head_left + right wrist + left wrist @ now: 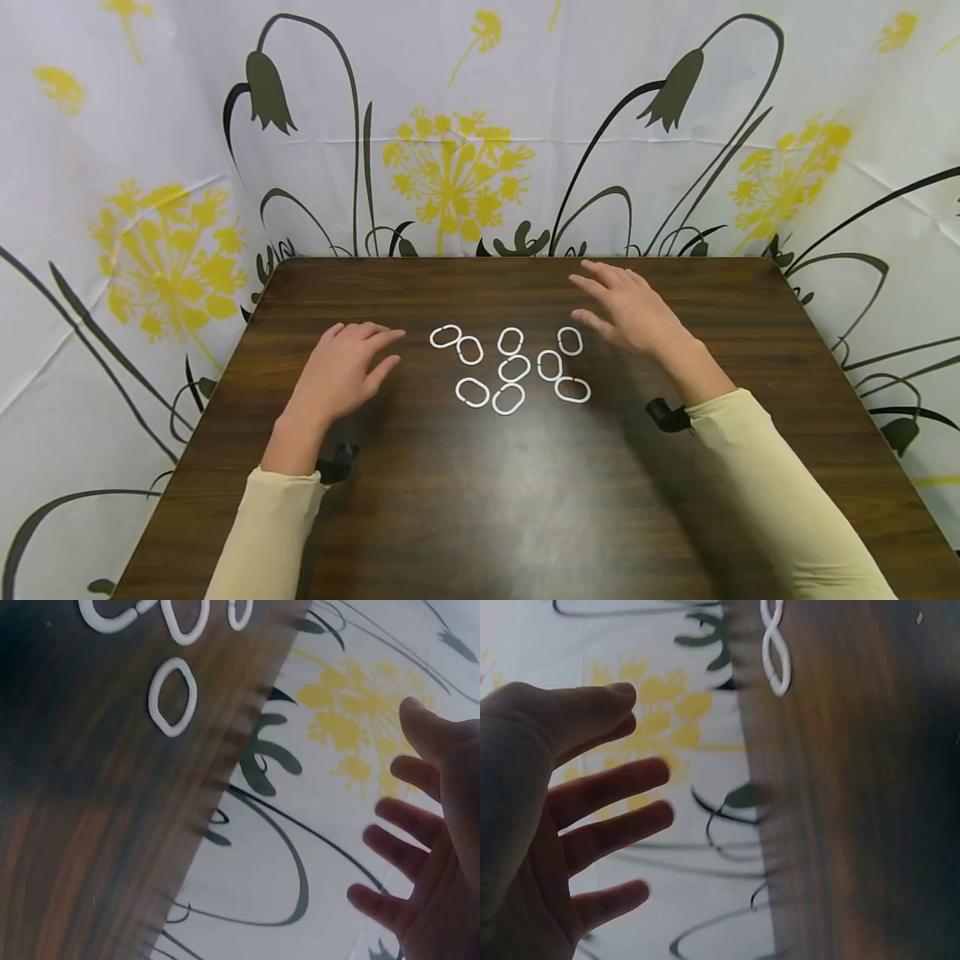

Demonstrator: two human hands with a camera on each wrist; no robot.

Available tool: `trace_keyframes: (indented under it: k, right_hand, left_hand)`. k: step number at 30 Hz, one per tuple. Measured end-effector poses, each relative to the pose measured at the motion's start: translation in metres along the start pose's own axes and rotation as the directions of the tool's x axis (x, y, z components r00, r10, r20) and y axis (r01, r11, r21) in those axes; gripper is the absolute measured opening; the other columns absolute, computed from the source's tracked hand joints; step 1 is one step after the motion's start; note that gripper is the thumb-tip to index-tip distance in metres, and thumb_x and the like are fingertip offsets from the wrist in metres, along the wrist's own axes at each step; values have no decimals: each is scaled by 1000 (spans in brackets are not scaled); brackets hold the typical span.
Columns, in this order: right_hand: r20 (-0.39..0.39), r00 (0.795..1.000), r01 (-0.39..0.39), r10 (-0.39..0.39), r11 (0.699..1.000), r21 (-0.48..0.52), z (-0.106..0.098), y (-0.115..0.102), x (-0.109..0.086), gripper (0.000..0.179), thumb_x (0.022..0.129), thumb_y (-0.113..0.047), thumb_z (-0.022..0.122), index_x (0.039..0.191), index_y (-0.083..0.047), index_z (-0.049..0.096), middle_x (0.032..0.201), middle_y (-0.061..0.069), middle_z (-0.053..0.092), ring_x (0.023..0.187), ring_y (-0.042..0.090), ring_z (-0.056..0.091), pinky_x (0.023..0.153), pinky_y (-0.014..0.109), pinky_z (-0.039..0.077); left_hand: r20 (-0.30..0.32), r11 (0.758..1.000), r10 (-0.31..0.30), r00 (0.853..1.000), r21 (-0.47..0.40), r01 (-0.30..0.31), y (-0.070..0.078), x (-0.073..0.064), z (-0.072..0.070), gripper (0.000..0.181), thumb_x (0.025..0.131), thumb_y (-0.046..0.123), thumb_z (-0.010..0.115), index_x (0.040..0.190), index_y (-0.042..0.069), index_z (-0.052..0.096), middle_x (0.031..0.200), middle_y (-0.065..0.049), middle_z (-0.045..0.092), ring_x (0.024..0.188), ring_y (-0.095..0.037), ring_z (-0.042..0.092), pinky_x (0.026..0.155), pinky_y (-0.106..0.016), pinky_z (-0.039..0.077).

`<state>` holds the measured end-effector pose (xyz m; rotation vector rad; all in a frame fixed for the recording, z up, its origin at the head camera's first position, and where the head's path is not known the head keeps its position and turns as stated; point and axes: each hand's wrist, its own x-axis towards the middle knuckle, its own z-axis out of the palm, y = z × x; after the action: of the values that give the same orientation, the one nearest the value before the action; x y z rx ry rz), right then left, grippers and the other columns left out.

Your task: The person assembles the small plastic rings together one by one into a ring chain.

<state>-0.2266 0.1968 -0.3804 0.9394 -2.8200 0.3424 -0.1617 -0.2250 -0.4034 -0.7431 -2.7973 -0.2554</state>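
Observation:
Several white oval shower curtain rings (472,379), each with a small gap, lie in a loose cluster at mid-table. My left hand (341,371) hovers left of them, palm inward, fingers spread and relaxed. On the other side, my right hand (630,308) is raised above the far right of the table, its fingers extended. Nearest to it is an upright-lying ring (581,340). Both palms hold nothing. From the right wrist, a single ring (193,697) shows apart from the others. In the left wrist view, two rings (786,667) overlap at the top.
The dark wood-grain table (495,517) has rounded far corners. Behind it and along both sides hangs a white curtain (322,158) with yellow and dark green flowers. Black wrist mounts (667,415) stick out from under the cream sleeves (780,492).

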Motion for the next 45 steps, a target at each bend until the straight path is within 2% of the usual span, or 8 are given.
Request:
trace_keyframes:
  k: [6,11,15,19,30,34,39,45]
  right_hand:
    - [-58,978,199,-200,980,-26,21,-19,-2,31,91,-25,71,118,-10,70,115,8,65,104,28,63,88,47,50]
    - [-31,935,353,-354,935,-37,50,-45,-9,12,85,-16,75,97,-14,75,86,-3,64,78,17,64,64,37,54]
    - [-2,888,461,-461,887,-30,71,-63,-13,13,83,-15,76,96,-14,75,86,-3,63,79,15,63,63,34,55]
    - [17,863,505,-505,863,-28,86,-73,-15,16,85,-13,73,101,-14,74,93,-2,62,84,15,62,67,33,55]
    - [57,875,485,-482,871,-77,102,-72,-19,15,87,-15,72,101,-19,72,95,-2,60,90,16,60,66,33,55]
    - [34,868,497,-496,864,-79,104,-71,-19,4,87,-17,72,87,-21,72,87,-3,57,84,15,59,61,31,53]
    - [14,862,506,-506,859,-73,105,-72,-18,14,85,-19,74,74,-21,65,80,-4,54,79,16,59,57,31,51]
    - [54,873,487,-484,869,-90,107,-75,-18,15,86,-18,72,76,-20,61,82,-3,54,79,16,60,57,32,51]
  left_hand:
    - [56,994,106,993,-47,-103,25,6,23,32,89,23,74,119,14,71,110,-6,68,100,-28,63,83,-48,52]
    - [137,988,152,979,-39,-148,46,7,42,29,88,23,75,116,17,72,108,-3,66,99,-25,62,78,-44,53]
    - [175,984,178,968,-35,-174,56,9,53,25,88,22,74,113,20,74,108,-2,64,99,-24,60,76,-42,53]
    - [201,984,176,964,-37,-172,60,10,59,24,88,20,74,112,22,75,105,-1,63,95,-22,60,75,-40,53]
    - [185,983,176,967,9,-181,66,12,66,24,85,20,77,109,18,76,92,-2,58,84,-23,60,67,-40,52]
    - [148,978,196,969,43,-204,66,13,69,15,81,18,80,95,20,76,86,-1,57,80,-23,59,62,-39,51]
    - [106,973,218,970,47,-224,66,12,71,15,77,14,82,76,22,70,80,2,55,77,-21,56,57,-37,48]
    - [99,971,234,967,35,-238,65,9,72,7,84,15,76,83,17,69,84,-1,53,79,-22,54,57,-37,47]
